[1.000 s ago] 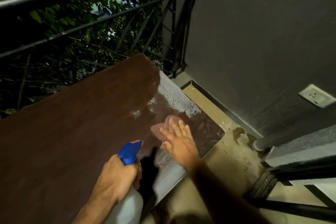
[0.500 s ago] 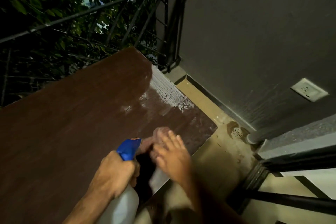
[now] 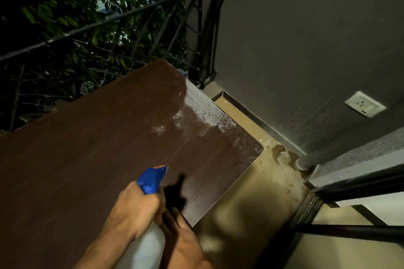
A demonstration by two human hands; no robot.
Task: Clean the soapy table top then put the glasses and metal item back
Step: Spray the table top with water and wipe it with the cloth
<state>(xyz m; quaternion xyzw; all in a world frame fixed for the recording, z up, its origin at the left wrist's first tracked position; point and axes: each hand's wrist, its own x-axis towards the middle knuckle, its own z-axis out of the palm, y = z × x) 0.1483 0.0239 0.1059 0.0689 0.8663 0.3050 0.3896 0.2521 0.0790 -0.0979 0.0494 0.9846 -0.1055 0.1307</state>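
The dark brown table top [image 3: 87, 159] fills the left and middle of the head view. White soapy foam [image 3: 207, 118] streaks its far right corner, and the surface nearer to me looks wet and smeared. My left hand [image 3: 135, 209] grips a white spray bottle [image 3: 152, 179] with a blue trigger head, its nozzle pointing over the table. My right hand [image 3: 185, 244] is low at the table's near right edge, partly behind the bottle, and it is blurred. No cloth shows in it. No glasses or metal item are in view.
A black metal railing [image 3: 109, 17] with leaves behind it runs along the table's far side. A dark grey wall [image 3: 295, 50] with a white socket [image 3: 364, 105] stands to the right. A floor drain [image 3: 284, 157] sits in the tan floor, beside a dark door frame [image 3: 349, 185].
My right hand drew back from the foamy corner to the table's near edge, sweeping the pink cloth along, which is now out of sight. The left hand holds the bottle steady.
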